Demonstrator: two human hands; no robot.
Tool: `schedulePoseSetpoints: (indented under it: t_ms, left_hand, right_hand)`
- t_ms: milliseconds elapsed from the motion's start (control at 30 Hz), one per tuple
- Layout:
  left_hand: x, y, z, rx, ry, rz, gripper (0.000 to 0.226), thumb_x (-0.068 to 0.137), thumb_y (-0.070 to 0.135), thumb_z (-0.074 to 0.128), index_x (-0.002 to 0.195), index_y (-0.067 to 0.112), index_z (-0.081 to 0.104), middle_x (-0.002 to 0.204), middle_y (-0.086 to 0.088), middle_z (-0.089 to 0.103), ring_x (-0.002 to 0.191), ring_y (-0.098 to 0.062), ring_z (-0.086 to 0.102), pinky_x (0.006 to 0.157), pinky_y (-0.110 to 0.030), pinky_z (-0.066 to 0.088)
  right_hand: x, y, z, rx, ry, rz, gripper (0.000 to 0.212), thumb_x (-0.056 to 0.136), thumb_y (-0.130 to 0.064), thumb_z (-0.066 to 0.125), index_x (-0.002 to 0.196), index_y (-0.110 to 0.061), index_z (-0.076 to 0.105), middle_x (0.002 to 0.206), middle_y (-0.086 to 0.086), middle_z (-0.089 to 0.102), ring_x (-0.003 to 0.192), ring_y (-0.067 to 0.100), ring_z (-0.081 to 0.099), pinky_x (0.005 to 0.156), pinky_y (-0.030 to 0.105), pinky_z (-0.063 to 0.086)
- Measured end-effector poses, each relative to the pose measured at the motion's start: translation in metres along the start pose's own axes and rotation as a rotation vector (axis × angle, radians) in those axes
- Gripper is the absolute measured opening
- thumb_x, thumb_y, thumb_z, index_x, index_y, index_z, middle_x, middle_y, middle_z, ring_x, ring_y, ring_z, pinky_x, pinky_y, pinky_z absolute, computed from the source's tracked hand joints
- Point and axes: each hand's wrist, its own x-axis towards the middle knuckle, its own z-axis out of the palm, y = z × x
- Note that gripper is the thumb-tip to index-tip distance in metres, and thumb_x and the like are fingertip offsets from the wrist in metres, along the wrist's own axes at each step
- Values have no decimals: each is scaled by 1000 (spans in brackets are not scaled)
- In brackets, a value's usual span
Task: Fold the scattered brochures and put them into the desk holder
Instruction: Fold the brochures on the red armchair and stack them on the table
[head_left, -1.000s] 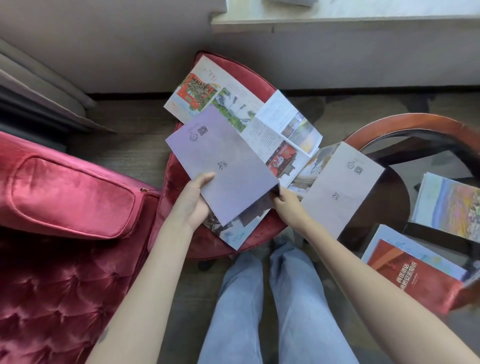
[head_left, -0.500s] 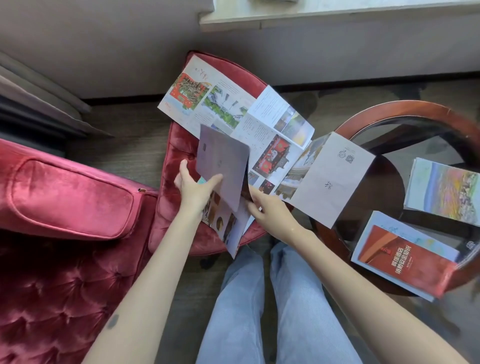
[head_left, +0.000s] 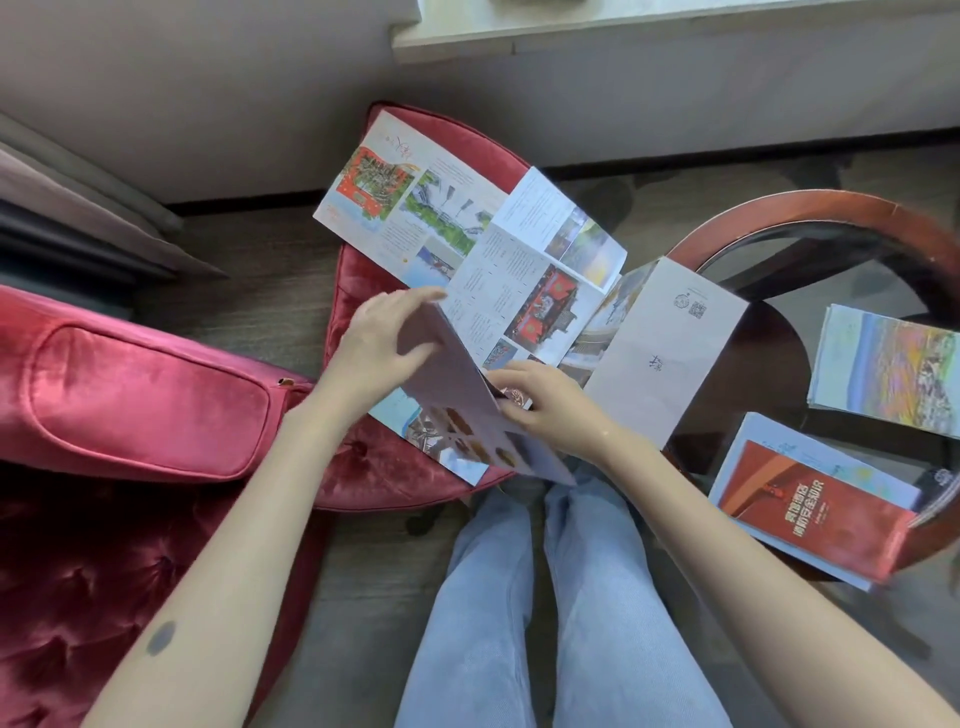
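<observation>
So the person is bent over a round red velvet stool (head_left: 363, 467) with a lilac-backed paper brochure (head_left: 452, 384) half folded on it. The plain lilac flap is tipped up and the colourful printed side pokes out underneath at the near edge of the stool. The left hand (head_left: 384, 348) lies over the raised flap with fingers stretched fairly straight, more pressing than grabbing, though it's a bit blurry. The right hand (head_left: 545, 405) has its fingers curled in and pinches the brochure at the crease. Behind it a big unfolded colourful brochure (head_left: 467, 223) is spread across the stool. A pale grey folded brochure with a QR code (head_left: 665, 353) bridges over to the round glass table with a wooden rim (head_left: 831, 208). On that table sit a red-covered brochure (head_left: 821, 514) and a landscape-print brochure (head_left: 893, 374). A red velvet armchair (head_left: 130, 389) is on the left, and legs in light blue jeans (head_left: 519, 597) are below.
</observation>
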Motion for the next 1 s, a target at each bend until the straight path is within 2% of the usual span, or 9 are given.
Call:
schedulePoseSetpoints:
  t_ms: [67, 100, 300, 500, 600, 733, 800, 900, 1000]
  left_hand:
    - [3, -1, -9, -150, -31, -99, 32, 79, 0, 61, 98, 26, 66, 103, 6, 67, 100, -4, 58, 93, -13, 39]
    - [3, -1, -14, -208, -59, -142, 31, 80, 0, 59, 89, 29, 67, 96, 10, 68, 93, -2, 59, 87, -12, 41]
    - [8, -7, -33, -476, -124, -233, 25, 87, 7, 62, 84, 32, 65, 80, 24, 71, 74, 9, 64, 66, -6, 46]
    - [16, -22, -43, -570, -27, -299, 17, 81, 18, 68, 84, 35, 64, 83, 14, 74, 74, -3, 67, 74, -31, 51]
    - [22, -21, -33, -586, 55, -308, 24, 75, 29, 69, 97, 33, 60, 91, 9, 72, 83, -7, 65, 82, -33, 50]
    - [24, -14, -11, -411, 63, -287, 50, 78, 26, 71, 121, 29, 45, 124, -3, 49, 111, -10, 48, 100, -29, 37]
    - [21, -4, -1, -382, -58, -267, 39, 84, 30, 65, 118, 39, 47, 133, 3, 43, 122, -9, 43, 103, -30, 34]
    - [13, 12, 12, -482, -268, -268, 17, 93, 36, 51, 106, 43, 59, 125, 10, 59, 117, -2, 52, 99, -25, 40]
    - [3, 23, 11, -640, -389, -308, 37, 95, 51, 35, 112, 36, 64, 115, 18, 66, 108, 5, 59, 91, -14, 44]
  right_hand:
    - [-2, 1, -1, 121, 21, 40, 30, 91, -13, 49, 115, -23, 64, 103, -3, 68, 93, 13, 59, 84, 37, 49]
    - [-3, 2, -2, 181, 42, 67, 28, 91, -13, 50, 114, -21, 64, 106, -4, 68, 95, 13, 61, 86, 38, 50]
    - [-6, 14, -14, 161, 40, 161, 38, 85, -4, 55, 122, -15, 58, 119, -4, 63, 111, 14, 57, 98, 35, 45]
    - [-10, 13, -27, 233, 57, 134, 36, 83, 5, 52, 111, -13, 65, 104, -7, 66, 97, 0, 58, 83, 3, 41]
    - [-13, 5, -34, 214, 0, 86, 34, 83, 7, 54, 109, -12, 66, 106, -2, 70, 99, 6, 62, 87, 13, 44]
    - [-15, -10, -45, 236, -84, 36, 30, 85, 6, 54, 108, -9, 67, 103, 2, 71, 95, 7, 62, 84, 13, 44]
    - [-14, -16, -50, 260, -90, 9, 26, 86, 4, 55, 107, -7, 66, 104, 4, 71, 98, 11, 63, 87, 20, 45]
    - [-10, -21, -55, 276, -41, 4, 25, 87, 1, 58, 109, -9, 65, 108, 0, 69, 104, 12, 62, 95, 28, 45]
    - [-8, -22, -58, 292, -10, 15, 28, 86, 2, 56, 107, -13, 66, 108, -4, 68, 105, 10, 61, 97, 32, 45]
